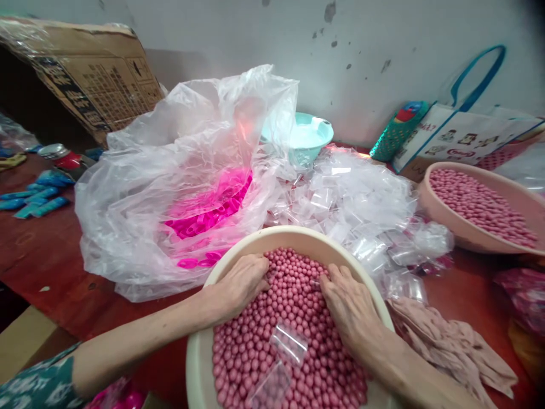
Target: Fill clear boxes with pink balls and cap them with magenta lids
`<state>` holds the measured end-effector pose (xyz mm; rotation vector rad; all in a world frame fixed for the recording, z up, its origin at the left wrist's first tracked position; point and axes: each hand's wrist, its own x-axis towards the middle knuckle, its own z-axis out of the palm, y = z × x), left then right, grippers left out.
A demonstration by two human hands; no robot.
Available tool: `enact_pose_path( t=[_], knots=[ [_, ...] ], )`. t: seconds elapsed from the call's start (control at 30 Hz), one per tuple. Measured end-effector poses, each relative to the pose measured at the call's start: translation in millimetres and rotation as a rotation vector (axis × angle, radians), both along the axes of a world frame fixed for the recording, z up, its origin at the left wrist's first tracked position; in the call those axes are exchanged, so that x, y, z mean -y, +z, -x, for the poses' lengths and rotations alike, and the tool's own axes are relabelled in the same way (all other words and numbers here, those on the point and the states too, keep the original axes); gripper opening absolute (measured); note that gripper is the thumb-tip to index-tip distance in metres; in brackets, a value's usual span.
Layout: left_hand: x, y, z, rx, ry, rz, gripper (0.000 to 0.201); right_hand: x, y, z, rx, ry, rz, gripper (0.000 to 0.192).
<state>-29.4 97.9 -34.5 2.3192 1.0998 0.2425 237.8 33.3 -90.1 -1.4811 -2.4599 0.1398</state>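
A cream basin (238,250) full of small pink beads (293,301) sits right in front of me. My left hand (238,284) lies palm down on the beads at the basin's left side, fingers curled into them. My right hand (347,304) rests on the beads at the right side, fingertips dug in. Two small clear zip bags (289,343) lie loose on the beads between my wrists. Whether either hand grips any beads is hidden.
A big clear plastic sack (170,170) holding bright pink plastic parts (213,216) lies behind the basin. A heap of small clear bags (361,204), a teal bowl (310,136), a second bead basin (481,204), a pink cloth (447,341), tote bags (460,136) and a cardboard box (97,74) surround it.
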Motion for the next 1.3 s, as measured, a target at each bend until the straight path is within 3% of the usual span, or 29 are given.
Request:
enact_pose_path(
  t=[0.17,0.43,0.67,0.8,0.93,1.0,1.1,1.3],
  knots=[
    [-9.8,-7.6,-18.7,-0.022,-0.052,0.062,0.019,-15.3,11.8,20.5,-0.178,0.095,0.141,0.045],
    [-41.0,-1.6,-38.5,0.016,-0.124,0.215,0.013,-45.4,36.0,30.0,-0.340,-0.034,0.334,0.015],
    [-39.1,13.6,-33.3,0.048,-0.133,0.326,0.018,-45.4,63.4,19.4,-0.488,-0.047,0.463,0.018],
    [-30.8,10.0,-22.3,0.026,-0.071,0.223,0.021,-37.6,52.1,10.2,-0.238,-0.123,0.228,0.010],
    [-27.4,-4.6,-22.3,0.017,-0.081,0.119,0.019,-24.2,34.1,15.5,-0.144,-0.140,0.081,0.025],
    [-29.7,-9.5,-27.3,0.016,-0.109,0.115,0.019,-22.3,28.5,17.7,-0.160,-0.115,0.081,0.031],
    [-37.3,-10.2,-36.1,-0.001,-0.102,0.136,0.019,-29.2,25.2,15.6,-0.177,-0.080,0.124,0.021],
    [-45.5,4.2,-44.2,-0.036,-0.121,0.229,0.020,-50.4,31.5,8.6,-0.218,-0.063,0.257,0.013]
  ],
)
